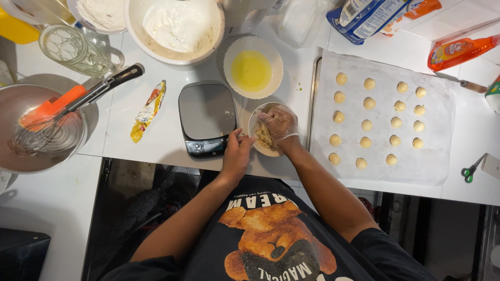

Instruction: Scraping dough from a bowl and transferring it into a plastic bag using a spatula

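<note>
Dough bowl on my bench: left hand clamps its rim to steady it (bare), gloved right hand closes on dough.

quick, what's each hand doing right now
Left hand: bare, gripping the rim of the small bowl.
Right hand: gloved, fingers curled into the dough in that bowl; cannot tell if it holds any.

Left of the kitchen scale lies 1 small yellow packet. Far right of it, 1 blue bag and 1 orange pouch lie. The scale's display is dark.
</note>
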